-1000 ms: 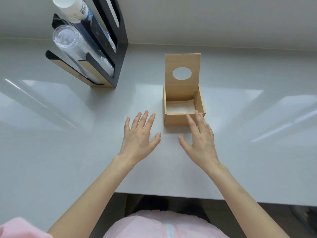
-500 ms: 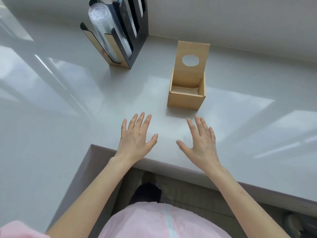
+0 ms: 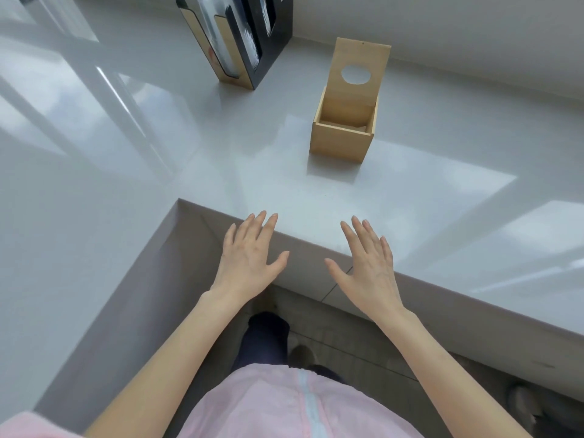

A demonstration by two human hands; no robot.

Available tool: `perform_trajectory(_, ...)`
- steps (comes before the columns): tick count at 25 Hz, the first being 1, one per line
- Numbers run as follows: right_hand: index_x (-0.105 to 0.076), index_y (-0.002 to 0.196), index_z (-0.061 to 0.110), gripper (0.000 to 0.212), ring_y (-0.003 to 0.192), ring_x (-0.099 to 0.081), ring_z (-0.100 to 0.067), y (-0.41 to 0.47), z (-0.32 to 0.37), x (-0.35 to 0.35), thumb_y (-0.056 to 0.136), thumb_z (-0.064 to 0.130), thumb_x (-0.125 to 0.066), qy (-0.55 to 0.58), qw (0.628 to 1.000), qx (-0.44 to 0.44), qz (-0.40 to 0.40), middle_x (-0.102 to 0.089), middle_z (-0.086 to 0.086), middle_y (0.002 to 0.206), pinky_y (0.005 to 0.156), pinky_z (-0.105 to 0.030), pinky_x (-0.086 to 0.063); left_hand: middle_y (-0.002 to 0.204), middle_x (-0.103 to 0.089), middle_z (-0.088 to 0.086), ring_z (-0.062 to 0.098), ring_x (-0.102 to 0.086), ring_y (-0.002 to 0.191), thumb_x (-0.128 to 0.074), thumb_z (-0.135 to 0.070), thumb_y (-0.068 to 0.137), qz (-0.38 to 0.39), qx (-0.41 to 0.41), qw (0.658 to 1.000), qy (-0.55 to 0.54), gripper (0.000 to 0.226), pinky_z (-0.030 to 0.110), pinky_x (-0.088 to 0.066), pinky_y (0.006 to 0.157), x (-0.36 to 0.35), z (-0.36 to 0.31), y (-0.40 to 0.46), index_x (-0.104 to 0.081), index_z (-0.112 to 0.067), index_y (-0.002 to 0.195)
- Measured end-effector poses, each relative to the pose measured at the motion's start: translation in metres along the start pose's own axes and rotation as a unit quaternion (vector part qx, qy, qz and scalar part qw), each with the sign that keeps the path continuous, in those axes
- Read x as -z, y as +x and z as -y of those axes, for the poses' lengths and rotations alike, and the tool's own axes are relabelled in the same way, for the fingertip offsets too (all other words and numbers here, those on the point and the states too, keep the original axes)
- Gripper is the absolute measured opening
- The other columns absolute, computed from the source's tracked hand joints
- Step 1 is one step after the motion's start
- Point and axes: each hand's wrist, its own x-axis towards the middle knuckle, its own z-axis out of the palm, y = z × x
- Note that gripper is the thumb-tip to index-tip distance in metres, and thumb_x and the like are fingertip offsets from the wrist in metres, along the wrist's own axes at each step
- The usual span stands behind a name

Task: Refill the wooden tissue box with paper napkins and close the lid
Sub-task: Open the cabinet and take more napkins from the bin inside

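both hands, the left hand (image 3: 249, 257) and right hand (image 3: 368, 267), are held flat and empty at lower centre. the wooden tissue box (image 3: 344, 134) is seen upper right on the desk (image 3: 126, 153), lid (image 3: 358, 77) raised. napkins must be fetched next; none are visible.

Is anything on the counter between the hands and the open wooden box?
Nothing visible: bare grey counter lies between both open hands, left and right, and the lidded light wooden tissue box.

My one head camera looks forward and steeply down from above the glossy grey countertop (image 3: 410, 191), quite near.
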Motion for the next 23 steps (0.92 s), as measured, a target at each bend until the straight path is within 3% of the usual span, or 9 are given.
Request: perform_trajectory(23,-0.019,0.146,0.020,0.064,0.145,-0.004,-0.012,-0.066,0.056,-0.060,0.091,0.039,-0.046,-0.015,0.999,-0.030,0.001,-0.015,0.001,0.157,0.118,-0.035,0.000,0.154,-0.020,0.004,0.019,-0.011,0.143,-0.041,-0.039,0.090,0.040,-0.085,0.995,0.040,0.062,0.039,-0.004,0.116,-0.001,0.060,-0.052,-0.019,-0.016,0.143)
